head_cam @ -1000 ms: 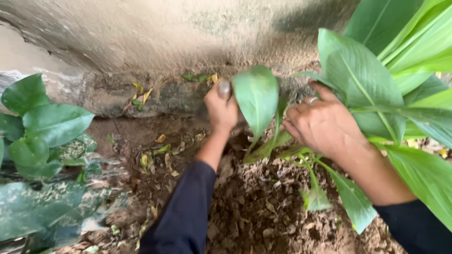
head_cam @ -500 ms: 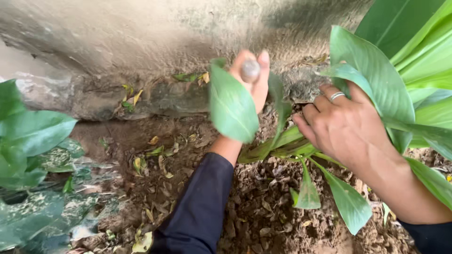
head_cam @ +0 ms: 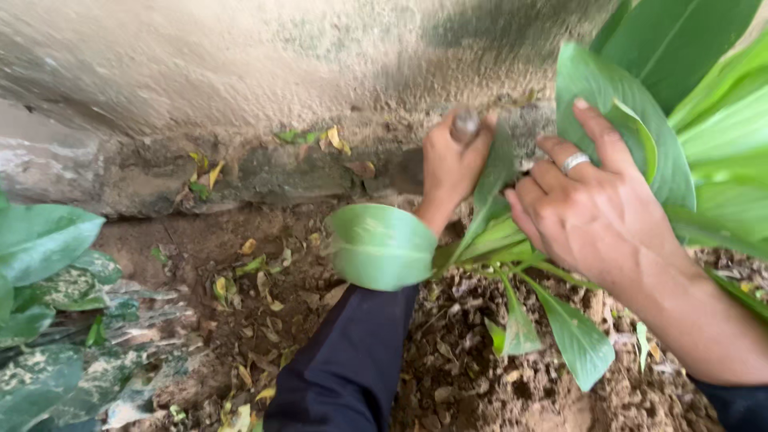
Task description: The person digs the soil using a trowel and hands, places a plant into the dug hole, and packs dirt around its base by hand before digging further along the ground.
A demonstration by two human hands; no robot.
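Dark, mottled leaves (head_cam: 48, 272) crowd the left edge beside bare soil (head_cam: 448, 376) scattered with yellowed litter at the foot of a rough wall (head_cam: 240, 72). At centre, the left hand (head_cam: 452, 164) is clenched around a tool handle (head_cam: 465, 126), its rounded end showing above the fist, apparently working close to the plant (head_cam: 488, 248) rooted against the wall. The right hand (head_cam: 596, 212), wearing one ring (head_cam: 574, 162), spreads its fingers wide to press broad green leaves (head_cam: 632, 120) aside. Two hands, one tool.

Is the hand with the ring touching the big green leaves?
Touching. The head view shows the right hand with its fingers pressed flat against a broad leaf, no gap between.
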